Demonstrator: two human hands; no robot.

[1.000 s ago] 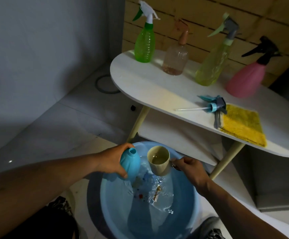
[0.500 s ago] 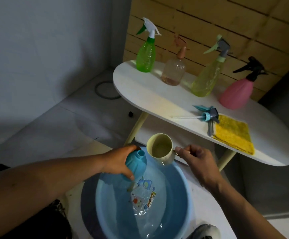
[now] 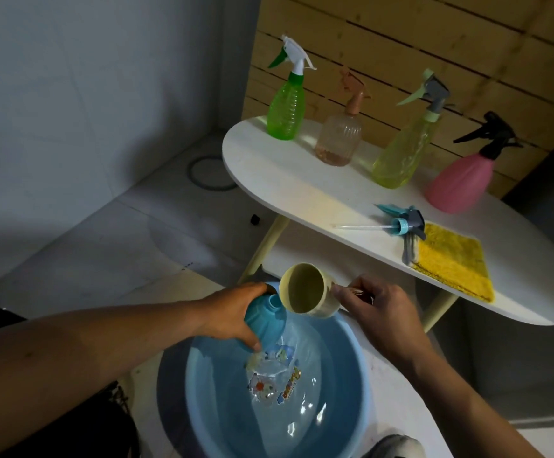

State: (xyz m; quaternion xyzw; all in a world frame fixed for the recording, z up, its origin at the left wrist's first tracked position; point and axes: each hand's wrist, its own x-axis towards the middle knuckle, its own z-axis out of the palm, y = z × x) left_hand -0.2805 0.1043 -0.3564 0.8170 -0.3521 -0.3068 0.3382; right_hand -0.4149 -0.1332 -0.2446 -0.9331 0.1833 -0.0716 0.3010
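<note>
Head cam, the only view: left hand (image 3: 232, 312) is wrapped round the blue bottle (image 3: 264, 320), thumb low on its belly, holding it tilted w/ the open neck up, over the basin's (image 3: 366, 391) far-left rim. Right hand (image 3: 381, 312) has its fingers curled on the handle side of the cup (image 3: 308, 290), which is tipped hard over, mouth facing the neck, lip just beside it, above the basin's far rim. Can't tell if any water is running right now. The risk, by the commentator's read: wide cup mouth vs. narrow neck, so a fast tip would likely sheet water past the opening, down the bottle's outside and over the left fingers. Most would drop back in the basin, but both things sit right at the far rim, so some could go onto the floor (image 3: 137, 242). A wet bottle could also slide in that grip. And w/ the bottle leaning this much, whatever goes in may spill back out. The spray head (image 3: 401, 223) lies apart on the table's (image 3: 302, 193) near edge, beside the yellow cloth (image 3: 450, 262). No cap yet, so any knock means a spill.
</note>
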